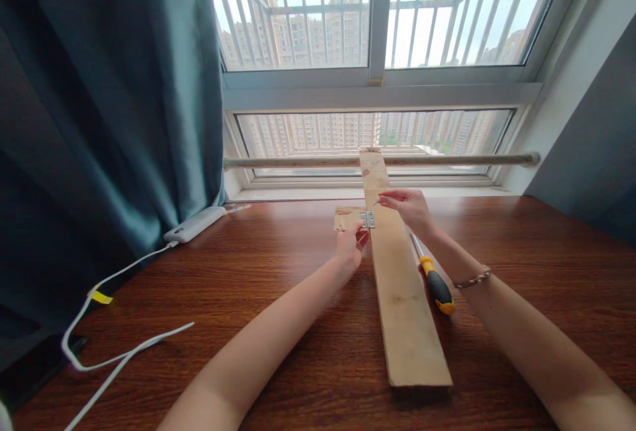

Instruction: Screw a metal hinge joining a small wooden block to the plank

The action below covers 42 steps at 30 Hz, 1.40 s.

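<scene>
A long pale wooden board (405, 298) lies lengthwise before me. A short wooden piece (345, 217) sits against its left side, and a silver metal hinge (368, 219) spans the joint between them. My left hand (352, 245) is closed at the hinge's near edge, its thumb and fingers gripping there; part of the grip is hidden. Just above the board, my right hand (405, 207) pinches a small thin screw (376, 202) close to the hinge. A screwdriver (436, 285) with a yellow and black handle rests along the board's right side, below my right wrist.
The brown wooden tabletop (278, 272) reaches a window sill with a horizontal rail (298, 162). A white power strip (195, 224) and white cable (126, 355) lie at left, beside a blue curtain (189, 87). The board's far end reaches up near the rail.
</scene>
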### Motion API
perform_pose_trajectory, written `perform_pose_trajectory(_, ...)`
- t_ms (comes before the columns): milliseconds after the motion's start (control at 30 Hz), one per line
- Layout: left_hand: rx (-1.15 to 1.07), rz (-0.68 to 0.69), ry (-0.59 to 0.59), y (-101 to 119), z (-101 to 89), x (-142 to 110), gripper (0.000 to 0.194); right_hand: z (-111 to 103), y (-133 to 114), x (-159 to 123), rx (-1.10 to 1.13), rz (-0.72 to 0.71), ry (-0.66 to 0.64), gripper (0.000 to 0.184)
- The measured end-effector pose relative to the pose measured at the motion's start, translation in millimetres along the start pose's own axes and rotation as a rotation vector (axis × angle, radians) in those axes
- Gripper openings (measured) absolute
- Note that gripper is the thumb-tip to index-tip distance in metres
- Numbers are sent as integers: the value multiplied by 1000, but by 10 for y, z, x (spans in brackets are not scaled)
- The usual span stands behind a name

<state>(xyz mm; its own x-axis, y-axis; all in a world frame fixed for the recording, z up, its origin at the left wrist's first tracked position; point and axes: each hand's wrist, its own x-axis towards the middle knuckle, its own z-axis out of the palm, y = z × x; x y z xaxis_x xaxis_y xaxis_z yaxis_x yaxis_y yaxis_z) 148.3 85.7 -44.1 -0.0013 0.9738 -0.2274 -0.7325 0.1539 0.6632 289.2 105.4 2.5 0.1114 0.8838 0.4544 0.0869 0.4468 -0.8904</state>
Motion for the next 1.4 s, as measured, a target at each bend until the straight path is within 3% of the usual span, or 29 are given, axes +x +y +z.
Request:
perform_pose_trajectory(167, -7, 4, -19, -13, -14, 24, 16, 106, 235, 46, -161, -64, -28, 23)
perform_pose_trajectory(467, -18, 15, -15, -24, -13, 31, 16, 104, 297, 4, -341, -174, -45, 16)
perform_pose_trajectory(667, -25, 14, -4, -13, -3, 19, 16, 130, 254, -29, -601, -438, -130, 18)
perform_pose_trajectory(867, -27, -12, 24, 15, 25, -30, 13, 148, 201, -85, -823, -657, -323, 30)
perform_pose_trajectory(1400, -50, -24, 50, 25, 31, -52, 13, 149, 213, -84, -724, -589, -315, 26)
